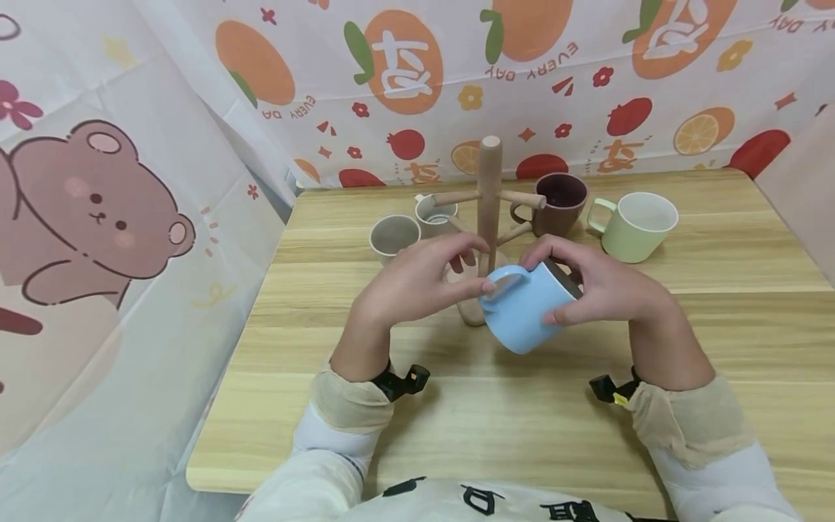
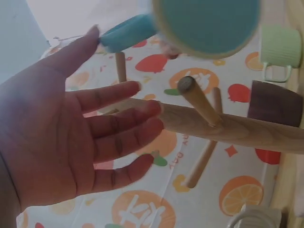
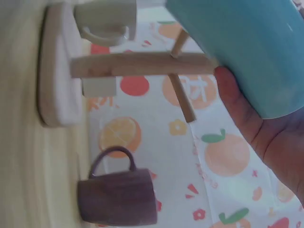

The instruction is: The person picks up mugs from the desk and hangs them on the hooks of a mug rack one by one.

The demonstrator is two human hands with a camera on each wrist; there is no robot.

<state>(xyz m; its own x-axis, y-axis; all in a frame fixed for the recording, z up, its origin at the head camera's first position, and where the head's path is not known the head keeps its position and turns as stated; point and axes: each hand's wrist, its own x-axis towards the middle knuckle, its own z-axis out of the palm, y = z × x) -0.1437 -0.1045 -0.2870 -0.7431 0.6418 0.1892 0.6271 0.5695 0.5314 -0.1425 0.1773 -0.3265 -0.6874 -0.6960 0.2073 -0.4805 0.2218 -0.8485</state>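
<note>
My right hand (image 1: 607,283) grips a light blue mug (image 1: 522,312) around its rim end, the thumb lying along its side. The mug is tilted above the table, its handle toward the left hand. Close to that handle is my left hand (image 1: 424,279), thumb tip right at it, while the other fingers (image 2: 118,121) extend loosely apart. Just behind the mug stands a wooden mug tree (image 1: 489,174) with several pegs. Its base (image 3: 59,66) is partly hidden by the hands and mug in the head view.
A dark brown mug (image 1: 559,210) and a pale green mug (image 1: 636,232) stand behind on the right. A grey mug (image 1: 391,250) and a small whitish mug (image 1: 427,206) stand left of the tree. A printed cloth (image 1: 417,123) hangs behind the wooden table (image 1: 293,312).
</note>
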